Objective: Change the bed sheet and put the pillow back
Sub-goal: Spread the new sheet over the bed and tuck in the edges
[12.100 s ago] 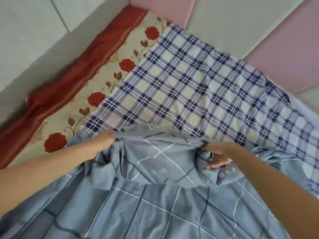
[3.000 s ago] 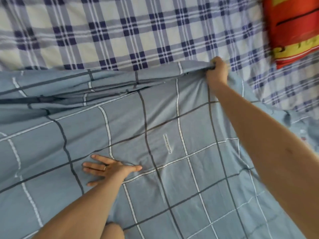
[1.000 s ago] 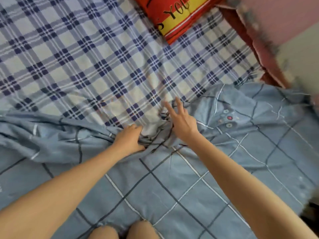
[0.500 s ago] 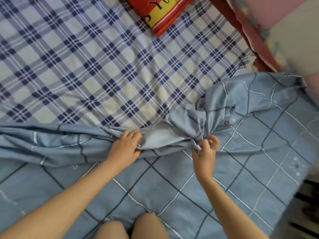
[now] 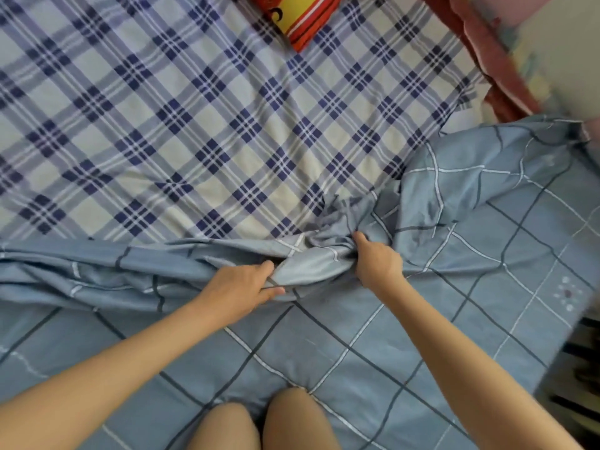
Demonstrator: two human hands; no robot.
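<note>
kneeling on the blue sheet, gripping its bunched front edge: left hand curled round a fold, right hand fisted in the gathers just beside, likely to drag it over the plaid sheet. creased, grid-lined, covering only the near half. pillow at far edge.

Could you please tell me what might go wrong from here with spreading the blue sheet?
Both knees rest on the blue sheet, so pulling with the left hand and right hand may just stretch the bunched edge. The red pillow lies on the plaid sheet ahead and could get covered.
</note>
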